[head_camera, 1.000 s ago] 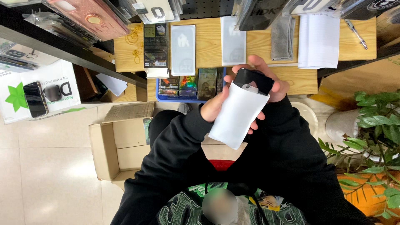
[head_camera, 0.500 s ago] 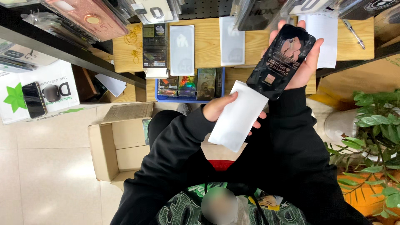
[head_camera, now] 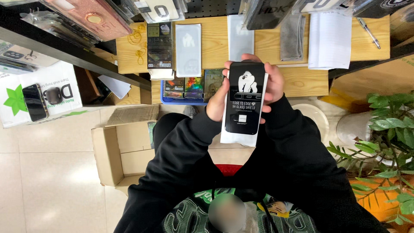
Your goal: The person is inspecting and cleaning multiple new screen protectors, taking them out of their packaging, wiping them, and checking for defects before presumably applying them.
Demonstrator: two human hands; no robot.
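Observation:
I hold a flat black package (head_camera: 244,98) with a white animal picture and white print on its front. It lies on top of a white sleeve (head_camera: 238,138) whose lower edge and right rim show around it. My left hand (head_camera: 216,102) grips the stack from the left side, thumb along its edge. My right hand (head_camera: 272,82) holds the top right, fingers curled over the upper corner. Both hands are raised in front of a wooden shelf (head_camera: 215,43), above my lap. Black sleeves cover both arms.
The wooden shelf carries more flat packages (head_camera: 189,49), a grey cloth (head_camera: 292,38), white papers (head_camera: 330,39) and a pen (head_camera: 370,33). An open cardboard box (head_camera: 123,151) sits on the tiled floor at left. A green plant (head_camera: 381,142) stands at right. Phone cases hang overhead.
My right hand brought the black package down from up near the shelf and laid it on the white sleeve. Both hands now hold the two pieces together.

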